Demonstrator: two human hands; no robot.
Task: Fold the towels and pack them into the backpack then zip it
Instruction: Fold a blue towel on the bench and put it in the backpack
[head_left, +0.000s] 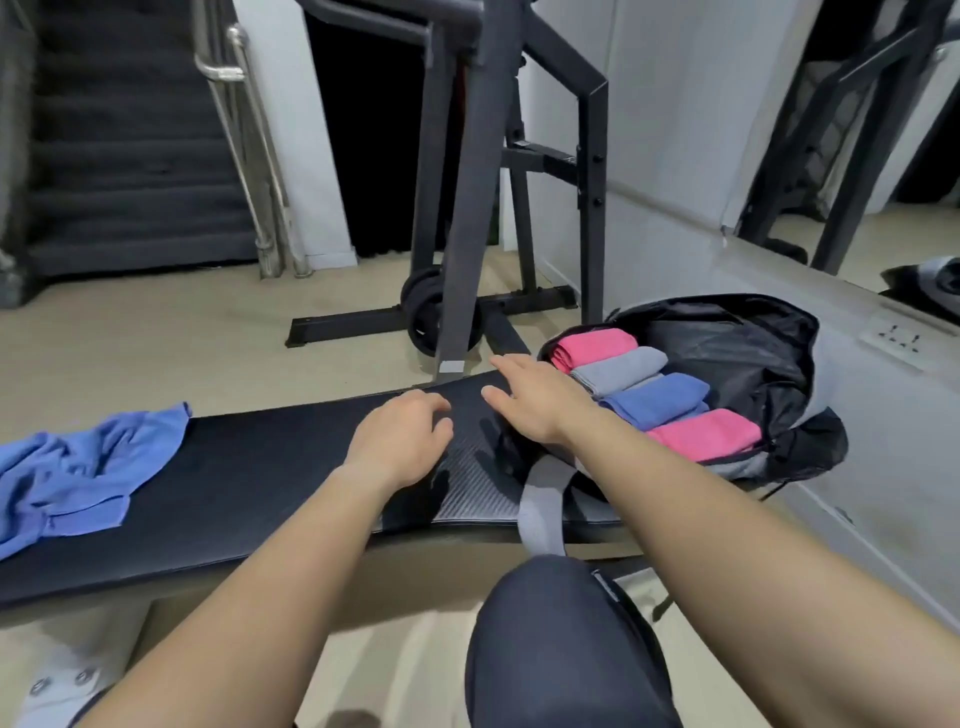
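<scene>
One blue towel is lying crumpled at the left end of the weight bench, nearer the left hand than the right hand; both are holding nothing, fingers loose.

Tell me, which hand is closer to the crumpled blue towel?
Left. The left hand is at the middle of the bench, right of the crumpled blue towel. The right hand is farther right, beside the backpack.

Black backpack with grey strap; inside, a pink towel, grey towel, blue towel and second pink towel. The loose towel is blue, the bench black, finely weave-patterned.
</scene>
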